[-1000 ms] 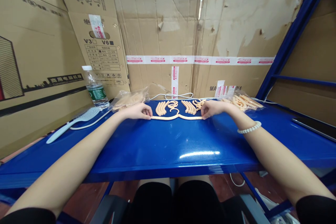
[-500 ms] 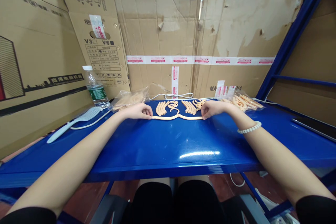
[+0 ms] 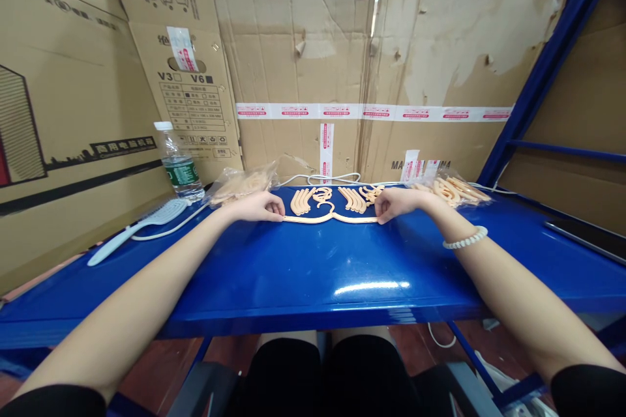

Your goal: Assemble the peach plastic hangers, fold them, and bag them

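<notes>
A beige clothes hanger (image 3: 313, 218) lies flat on the blue tabletop (image 3: 293, 267), its hook curling away from me. My left hand (image 3: 263, 207) pinches the tip of its left arm, and my right hand (image 3: 392, 203) pinches the tip of the right arm. Just behind it are curved hanger arms in two fanned rows, a left row (image 3: 303, 201) and a right row (image 3: 352, 199). Small hooks (image 3: 322, 195) sit between the rows; further hooks (image 3: 370, 194) are partly hidden by my right hand.
Clear bags of beige parts lie at the back, a left bag (image 3: 244, 184) and a right bag (image 3: 454, 190). A water bottle (image 3: 180, 166) and a pale hairbrush (image 3: 141, 228) are at left, a phone (image 3: 587, 239) at far right. Cardboard (image 3: 303, 65) walls the back.
</notes>
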Demonstrator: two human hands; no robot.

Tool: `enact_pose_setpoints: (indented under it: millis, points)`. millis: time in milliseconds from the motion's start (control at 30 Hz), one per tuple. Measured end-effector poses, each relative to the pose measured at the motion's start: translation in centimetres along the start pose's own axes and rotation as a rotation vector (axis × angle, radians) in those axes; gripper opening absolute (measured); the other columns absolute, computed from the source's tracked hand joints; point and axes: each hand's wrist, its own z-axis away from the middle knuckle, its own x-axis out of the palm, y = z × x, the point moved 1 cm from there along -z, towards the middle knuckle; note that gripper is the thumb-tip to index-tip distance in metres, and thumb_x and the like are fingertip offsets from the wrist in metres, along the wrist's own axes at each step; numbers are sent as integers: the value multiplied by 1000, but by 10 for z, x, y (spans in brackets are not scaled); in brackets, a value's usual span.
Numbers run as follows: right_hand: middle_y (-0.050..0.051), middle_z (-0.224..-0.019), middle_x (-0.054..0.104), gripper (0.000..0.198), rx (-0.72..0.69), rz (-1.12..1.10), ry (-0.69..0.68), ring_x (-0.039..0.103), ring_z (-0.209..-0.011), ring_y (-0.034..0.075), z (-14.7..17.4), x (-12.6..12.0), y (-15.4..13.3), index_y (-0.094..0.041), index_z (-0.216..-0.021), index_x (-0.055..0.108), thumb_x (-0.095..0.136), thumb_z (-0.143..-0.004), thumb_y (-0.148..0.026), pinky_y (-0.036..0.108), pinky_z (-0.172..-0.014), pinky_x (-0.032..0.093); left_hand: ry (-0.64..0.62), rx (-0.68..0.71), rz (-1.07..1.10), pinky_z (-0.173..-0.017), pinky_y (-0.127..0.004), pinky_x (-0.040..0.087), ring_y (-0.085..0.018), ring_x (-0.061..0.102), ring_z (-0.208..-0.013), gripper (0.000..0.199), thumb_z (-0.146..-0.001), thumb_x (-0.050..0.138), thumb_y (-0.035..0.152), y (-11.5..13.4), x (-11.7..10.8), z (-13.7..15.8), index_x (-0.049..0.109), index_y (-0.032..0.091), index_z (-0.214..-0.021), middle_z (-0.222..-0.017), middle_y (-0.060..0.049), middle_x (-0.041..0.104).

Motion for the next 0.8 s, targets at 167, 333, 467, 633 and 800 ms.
enact_pose_setpoints:
  millis: [167, 333, 467, 633, 800]
  points:
    - [8, -79, 72, 35, -9, 7, -22, 65, -75, 22, 1, 0, -1, -13, -81, 71, 71, -59, -41, 27, -64, 48, 3, -4, -4, -68, -25, 50, -18, 64, -76, 33, -73, 67, 47, 0, 0, 0, 68, 17, -87, -78, -3, 69]
    - [8, -79, 72, 33, -17, 9, -42, 65, -75, 22, 1, -1, 1, -14, -80, 70, 72, -59, -39, 27, -63, 48, 6, 0, -4, -69, -26, 50, -18, 64, -76, 34, -74, 66, 48, 0, 0, 0, 68, 17, -87, -78, -3, 69]
    - [6, -81, 72, 32, -27, 10, -52, 65, -77, 21, 1, -2, 1, -15, -81, 70, 72, -59, -39, 27, -64, 48, 6, 2, -3, -69, -27, 50, -19, 64, -76, 35, -73, 66, 48, -1, 0, 0, 68, 16, -87, -78, -4, 69]
    - [6, -80, 71, 31, -29, 0, -76, 65, -76, 21, 3, -2, 0, -15, -82, 68, 70, -57, -32, 28, -66, 48, 0, 6, -1, -68, -26, 50, -18, 64, -75, 32, -73, 66, 46, -2, 0, -1, 67, 16, -86, -77, -3, 69]
    - [4, -78, 70, 27, -17, 2, -79, 65, -76, 20, 4, -2, -1, -16, -82, 66, 67, -56, -23, 27, -66, 48, -1, 10, -4, -68, -25, 50, -17, 64, -75, 30, -73, 67, 44, -3, 1, -1, 67, 17, -87, -77, -3, 69]
